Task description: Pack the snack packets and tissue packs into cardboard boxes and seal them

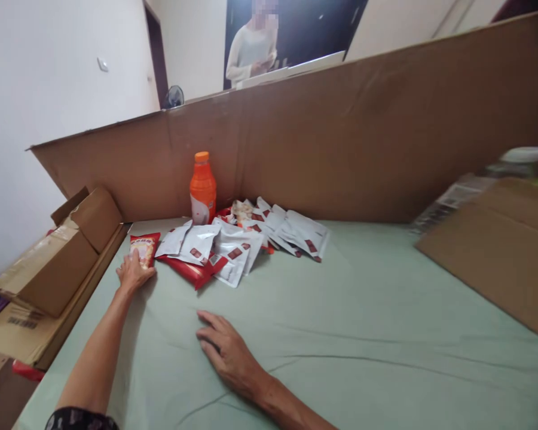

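Observation:
My left hand reaches out to a red and yellow snack packet at the left end of a pile; its fingers curl onto the packet's near edge. My right hand lies flat on the green cloth, fingers spread, holding nothing. Several white sachets with dark red labels are heaped beyond, over a long red packet. An orange drink bottle stands upright behind the pile.
A tall cardboard wall runs along the far side. Open cardboard boxes sit at the left edge. A flat cardboard sheet lies at right. A person in a pale top stands beyond the wall.

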Available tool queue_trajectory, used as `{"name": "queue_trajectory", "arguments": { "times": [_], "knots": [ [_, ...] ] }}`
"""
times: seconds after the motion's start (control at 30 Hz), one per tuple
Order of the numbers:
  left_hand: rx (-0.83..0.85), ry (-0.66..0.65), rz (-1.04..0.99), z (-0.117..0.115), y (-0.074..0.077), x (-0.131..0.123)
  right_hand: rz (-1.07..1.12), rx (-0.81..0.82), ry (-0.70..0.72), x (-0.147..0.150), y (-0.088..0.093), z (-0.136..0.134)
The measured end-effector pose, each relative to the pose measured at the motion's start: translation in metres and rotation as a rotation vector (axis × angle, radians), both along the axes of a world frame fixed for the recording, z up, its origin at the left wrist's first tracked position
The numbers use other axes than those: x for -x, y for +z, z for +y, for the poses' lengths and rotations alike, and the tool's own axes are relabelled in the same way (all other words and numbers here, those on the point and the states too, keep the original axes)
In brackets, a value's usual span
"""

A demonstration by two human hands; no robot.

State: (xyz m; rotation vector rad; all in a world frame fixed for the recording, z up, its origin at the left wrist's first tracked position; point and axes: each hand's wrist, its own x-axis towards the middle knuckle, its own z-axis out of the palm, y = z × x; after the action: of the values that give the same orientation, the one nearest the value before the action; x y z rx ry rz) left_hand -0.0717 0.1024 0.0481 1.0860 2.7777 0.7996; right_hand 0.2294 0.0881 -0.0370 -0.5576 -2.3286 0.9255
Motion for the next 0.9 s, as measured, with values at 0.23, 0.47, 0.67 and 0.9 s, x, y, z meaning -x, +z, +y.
{"name": "queue_trajectory", "arguments": {
  "times": [0.23, 0.47, 0.67, 0.9],
  "knots": [
    [-0.257, 0.099, -0.184, -0.064, 0.016, -0.002, 0.01, 0.028, 0.007, 0.004, 0.006, 0.002],
    [-0.747, -0.016, -0.236, -0.079, 0.052, -0.021, 0.026, 0.014, 0.007, 0.01, 0.008, 0.003],
    [-0.912, -0.184, -0.007, 0.003, 0.079, -0.055, 0.004, -0.002, 0.011, 0.011, 0.007, 0.003],
    [-0.31, -0.464, 0.081, 0.07, 0.021, -0.094, -0.051, -0.001, 0.027, 0.012, 0.008, 0.002]
  ]
}}
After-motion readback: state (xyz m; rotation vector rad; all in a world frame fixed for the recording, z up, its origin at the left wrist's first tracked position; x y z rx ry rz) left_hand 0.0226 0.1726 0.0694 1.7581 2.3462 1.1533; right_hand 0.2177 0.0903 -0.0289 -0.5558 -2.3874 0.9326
